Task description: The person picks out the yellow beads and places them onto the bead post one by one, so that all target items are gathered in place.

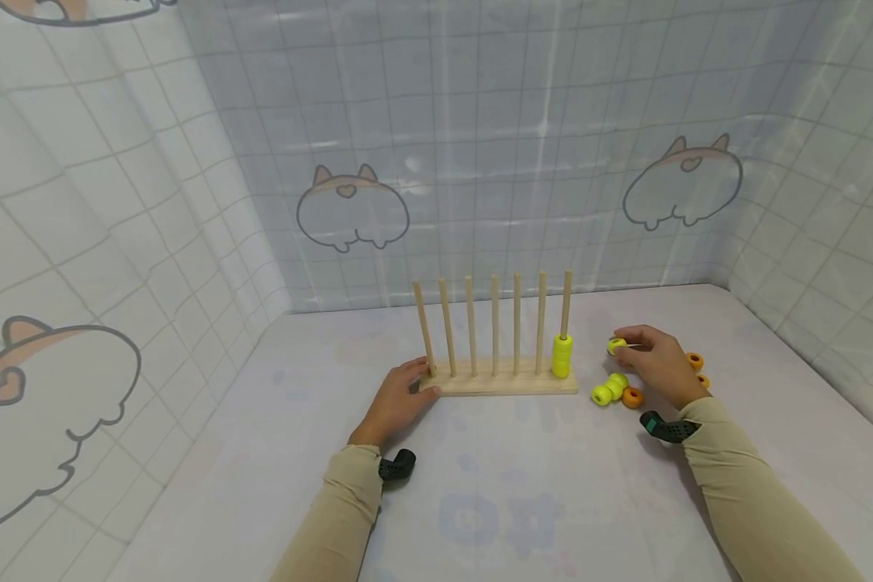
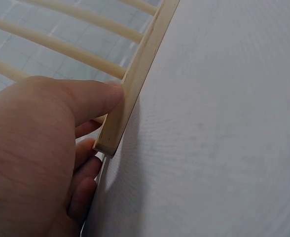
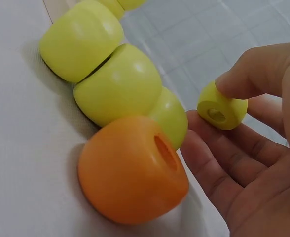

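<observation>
A wooden rack (image 1: 505, 386) with a row of upright pegs stands on the table. Yellow beads (image 1: 562, 356) are stacked on its rightmost peg; the other pegs are bare. At the rack's left end my left hand (image 1: 400, 398) grips the base, thumb on the front edge and fingers behind, as the left wrist view shows. My right hand (image 1: 658, 362) pinches a yellow bead (image 3: 223, 106) between thumb and fingers, to the right of the stack and above the table. The hole of that bead shows in the right wrist view.
Below the right hand lie several loose yellow beads (image 1: 602, 394) with an orange bead (image 1: 632, 398) beside them. Two more orange beads (image 1: 694, 361) lie beyond the right wrist. Tile-patterned sheets (image 1: 480, 162) enclose the table at the back and sides.
</observation>
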{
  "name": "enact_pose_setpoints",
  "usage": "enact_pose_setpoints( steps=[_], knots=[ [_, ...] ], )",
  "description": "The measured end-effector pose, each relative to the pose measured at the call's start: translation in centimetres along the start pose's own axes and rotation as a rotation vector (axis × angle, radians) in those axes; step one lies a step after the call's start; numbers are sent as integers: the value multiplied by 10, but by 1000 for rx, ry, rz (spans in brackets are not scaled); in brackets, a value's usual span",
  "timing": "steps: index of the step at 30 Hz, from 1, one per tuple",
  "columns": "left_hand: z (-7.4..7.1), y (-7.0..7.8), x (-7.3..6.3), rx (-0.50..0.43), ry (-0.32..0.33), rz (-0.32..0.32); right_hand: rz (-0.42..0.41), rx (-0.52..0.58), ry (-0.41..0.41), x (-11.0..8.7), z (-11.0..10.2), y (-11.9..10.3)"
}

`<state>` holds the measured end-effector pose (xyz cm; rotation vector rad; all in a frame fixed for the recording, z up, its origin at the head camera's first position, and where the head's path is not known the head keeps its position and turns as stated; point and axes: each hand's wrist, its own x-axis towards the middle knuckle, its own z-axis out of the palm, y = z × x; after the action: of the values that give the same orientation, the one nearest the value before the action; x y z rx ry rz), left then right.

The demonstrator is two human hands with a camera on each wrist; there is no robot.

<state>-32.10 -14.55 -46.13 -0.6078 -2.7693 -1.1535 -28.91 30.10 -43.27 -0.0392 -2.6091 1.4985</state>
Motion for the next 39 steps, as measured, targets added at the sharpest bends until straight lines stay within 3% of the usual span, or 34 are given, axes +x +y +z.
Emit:
enact_pose_setpoints(
  steps=[20,39],
  knots=[
    [1,0,2,-8,15,29,42,1,-32,-2,-1,-5],
    [0,-1,1,5,7,25,-19,54,-24,-3,1,-12]
  ],
)
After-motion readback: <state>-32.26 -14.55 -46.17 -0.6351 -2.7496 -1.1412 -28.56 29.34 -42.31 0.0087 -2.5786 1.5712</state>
